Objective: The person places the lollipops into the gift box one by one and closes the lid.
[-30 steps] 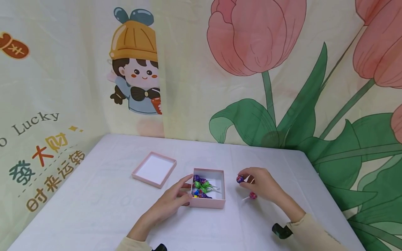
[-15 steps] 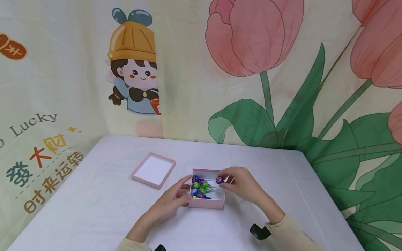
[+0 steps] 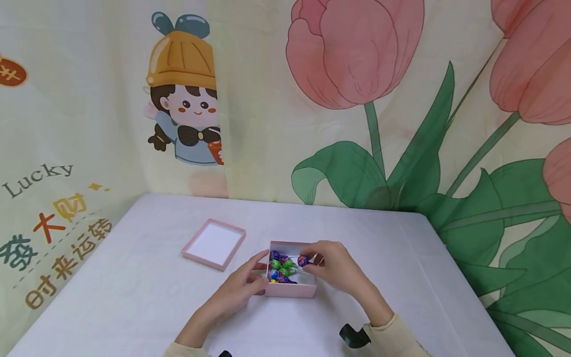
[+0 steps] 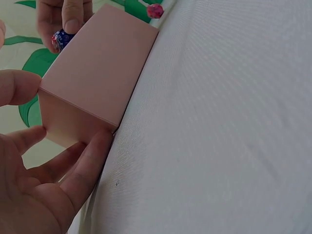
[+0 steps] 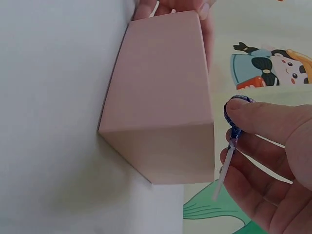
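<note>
A pink open-topped box (image 3: 291, 290) stands on the table, with several wrapped lollipops (image 3: 284, 267) in purple, green and blue along its left part. My left hand (image 3: 238, 287) rests against the box's left side, thumb at the near corner and extended fingers touching the wall, as the left wrist view shows. My right hand (image 3: 336, 265) pinches a purple-blue wrapped lollipop (image 3: 303, 261) by its head, just above the box's right part. In the right wrist view its white stick (image 5: 223, 174) hangs downward beside the fingers.
A pink-rimmed box lid (image 3: 214, 244) lies inside up to the left of the box. A pink-red lollipop (image 4: 155, 10) is on the table to the box's right; my right arm hides it in the head view. Behind the white table (image 3: 156, 297) hangs a printed backdrop.
My right hand has carried the pinched lollipop leftward from beside the box to above it. My left hand has stayed at the box's left side. The head view has shifted slightly.
</note>
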The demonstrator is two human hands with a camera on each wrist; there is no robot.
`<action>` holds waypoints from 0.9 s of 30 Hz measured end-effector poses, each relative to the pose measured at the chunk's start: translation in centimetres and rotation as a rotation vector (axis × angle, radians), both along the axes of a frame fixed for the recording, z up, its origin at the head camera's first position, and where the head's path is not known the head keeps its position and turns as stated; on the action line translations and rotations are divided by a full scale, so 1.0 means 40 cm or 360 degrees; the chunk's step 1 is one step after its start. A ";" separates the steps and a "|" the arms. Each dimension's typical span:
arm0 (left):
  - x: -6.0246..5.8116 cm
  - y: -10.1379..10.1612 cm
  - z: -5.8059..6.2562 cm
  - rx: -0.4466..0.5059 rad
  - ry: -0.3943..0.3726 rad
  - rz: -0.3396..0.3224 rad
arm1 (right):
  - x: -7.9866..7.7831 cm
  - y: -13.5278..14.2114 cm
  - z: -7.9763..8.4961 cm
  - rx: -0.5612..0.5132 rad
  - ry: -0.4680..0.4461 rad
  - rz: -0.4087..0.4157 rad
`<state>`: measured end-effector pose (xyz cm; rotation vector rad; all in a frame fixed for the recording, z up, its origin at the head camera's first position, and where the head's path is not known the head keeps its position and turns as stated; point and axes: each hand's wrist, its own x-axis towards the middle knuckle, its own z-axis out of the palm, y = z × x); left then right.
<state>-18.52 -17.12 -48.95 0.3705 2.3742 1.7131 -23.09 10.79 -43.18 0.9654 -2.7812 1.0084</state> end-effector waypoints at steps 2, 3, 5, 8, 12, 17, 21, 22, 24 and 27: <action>0.000 -0.002 -0.002 0.0015 0.0005 -0.0003 | 0.004 -0.005 0.000 -0.0011 0.0009 0.0001; -0.001 -0.003 -0.003 0.0026 0.0004 -0.0008 | 0.005 -0.007 0.000 -0.0019 0.0011 0.0004; -0.002 -0.003 -0.002 0.0032 0.0005 -0.0013 | 0.009 -0.011 0.000 -0.0032 0.0000 0.0004; -0.002 0.001 0.001 0.0025 0.0000 -0.0018 | 0.015 -0.016 -0.001 -0.0043 -0.0022 -0.0013; -0.003 0.007 0.006 0.0014 -0.0013 -0.0015 | 0.021 -0.021 -0.005 -0.0042 -0.0017 -0.0052; -0.003 0.008 0.006 0.0015 -0.0018 -0.0020 | 0.027 -0.028 -0.008 -0.0053 0.0010 -0.0066; -0.001 0.004 0.004 0.0014 -0.0009 -0.0023 | 0.026 -0.036 -0.011 -0.0060 0.0029 -0.0060; 0.000 0.002 0.004 0.0013 -0.0009 -0.0021 | 0.025 -0.039 -0.011 -0.0062 0.0032 -0.0055; 0.001 0.000 0.005 0.0008 -0.0013 -0.0014 | 0.023 -0.045 -0.013 -0.0061 0.0047 -0.0053; 0.003 -0.003 0.006 0.0009 -0.0029 -0.0011 | 0.022 -0.053 -0.014 -0.0065 0.0064 -0.0052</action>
